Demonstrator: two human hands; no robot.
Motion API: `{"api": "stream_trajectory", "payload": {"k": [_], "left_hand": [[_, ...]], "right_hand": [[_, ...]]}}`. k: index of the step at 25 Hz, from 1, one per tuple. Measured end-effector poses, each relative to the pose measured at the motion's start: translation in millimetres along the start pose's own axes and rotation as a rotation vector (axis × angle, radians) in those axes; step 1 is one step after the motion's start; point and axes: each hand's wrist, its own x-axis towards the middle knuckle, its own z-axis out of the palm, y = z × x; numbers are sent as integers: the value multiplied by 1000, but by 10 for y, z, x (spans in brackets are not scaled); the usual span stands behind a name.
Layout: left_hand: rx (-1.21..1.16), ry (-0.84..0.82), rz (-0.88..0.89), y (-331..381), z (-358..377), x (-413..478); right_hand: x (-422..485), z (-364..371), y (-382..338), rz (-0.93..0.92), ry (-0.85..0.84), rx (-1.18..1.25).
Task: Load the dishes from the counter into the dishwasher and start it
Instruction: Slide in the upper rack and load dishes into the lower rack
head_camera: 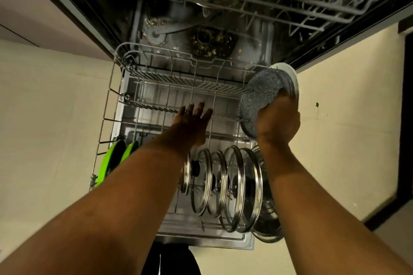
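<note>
Your speckled plate (261, 94) looks matt and grainy, grey like stone; the white plate (293, 78) behind it is smooth and glossy. The lower rack (169, 87) is grey coated wire. The lids (237, 185) are clear glass with polished metal rims. The green plates (111, 158) shine glossily.

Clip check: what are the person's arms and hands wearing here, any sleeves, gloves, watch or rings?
The left forearm and right forearm are bare to the frame's bottom edge; no sleeves show. The left hand and right hand are ungloved, with no watch, bracelet or ring visible.
</note>
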Motion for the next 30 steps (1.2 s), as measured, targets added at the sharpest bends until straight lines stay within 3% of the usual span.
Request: {"api": "stream_trajectory", "payload": {"k": [4, 9, 21, 27, 30], "left_hand": [[-61, 38, -11, -34, -72, -521], [-142, 92, -85, -76, -163, -1441], [-318, 283, -215, -391, -631, -3734], [-393, 396, -267, -1212, -584, -4702], [-401, 492, -311, -1964, -488, -5332]], "right_hand": [[-452, -58, -69, -263, -162, 0], [-1004, -386, -172, -296, -375, -29], [-2497, -1848, -897, -522, -390, -123], [-3227, -2190, -1892, -694, -283, -160], [-3726, -2319, -2653, -775, -211, -167]]}}
